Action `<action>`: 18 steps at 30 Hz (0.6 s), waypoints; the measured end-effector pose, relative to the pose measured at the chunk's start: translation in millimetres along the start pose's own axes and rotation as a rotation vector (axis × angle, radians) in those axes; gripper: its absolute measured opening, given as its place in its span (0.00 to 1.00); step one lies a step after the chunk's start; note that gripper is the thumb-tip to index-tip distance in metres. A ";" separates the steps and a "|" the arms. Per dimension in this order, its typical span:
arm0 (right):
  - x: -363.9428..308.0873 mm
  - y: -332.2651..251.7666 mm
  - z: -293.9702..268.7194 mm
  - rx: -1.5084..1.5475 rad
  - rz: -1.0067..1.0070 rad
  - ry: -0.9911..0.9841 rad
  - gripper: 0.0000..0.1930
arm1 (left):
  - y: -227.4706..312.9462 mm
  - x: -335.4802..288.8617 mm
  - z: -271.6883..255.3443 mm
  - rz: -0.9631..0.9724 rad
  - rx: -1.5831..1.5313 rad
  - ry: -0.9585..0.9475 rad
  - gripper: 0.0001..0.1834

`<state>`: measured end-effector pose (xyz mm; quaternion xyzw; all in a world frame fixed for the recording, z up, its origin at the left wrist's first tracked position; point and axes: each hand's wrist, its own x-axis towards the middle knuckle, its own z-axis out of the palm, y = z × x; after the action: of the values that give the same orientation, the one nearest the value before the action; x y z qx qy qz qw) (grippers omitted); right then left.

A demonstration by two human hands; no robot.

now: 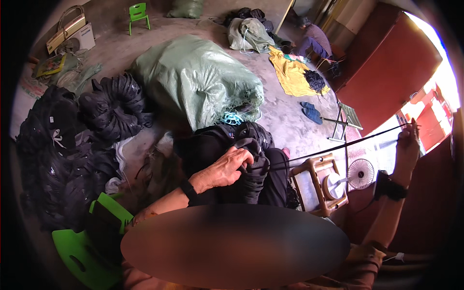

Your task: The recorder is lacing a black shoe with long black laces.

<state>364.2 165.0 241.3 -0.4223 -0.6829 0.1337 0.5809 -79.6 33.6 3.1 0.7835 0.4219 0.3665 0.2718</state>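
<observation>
On my lap lies a black fabric piece (254,181) with a ridged front, which looks like a shoe upper. My left hand (229,166) is closed on its top edge, thumb and fingers curled over it. A long black lace (345,145) runs taut from this piece up to the right. At its far end my right hand (410,133), arm stretched out, pinches the lace between its fingers. More black pieces (253,135) rest just beyond my left hand, against a big pale green woven sack (193,79).
Heaps of similar black pieces (63,154) cover the floor at left, beside a green plastic chair (79,258). A brown stool (319,186) and a small white fan (361,174) stand at right. Farther off, a person (315,38) sits near a yellow cloth (292,72).
</observation>
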 end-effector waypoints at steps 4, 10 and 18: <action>-0.2 -116.6 25.9 0.368 -0.104 -0.071 0.14 | 0.7 12.6 -6.3 0.025 -0.132 -0.059 0.22; -13.0 -196.4 67.9 -0.001 -0.401 -0.122 0.16 | 42.6 33.7 -18.7 -0.077 -0.076 0.083 0.19; -18.2 -115.4 49.2 0.286 -0.046 -0.242 0.16 | 61.0 35.9 -37.5 -0.146 -1.096 0.144 0.20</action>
<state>270.4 96.7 292.4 -0.3007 -0.7313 0.2660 0.5515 -68.1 38.6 82.2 0.4691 0.2402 0.5653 0.6345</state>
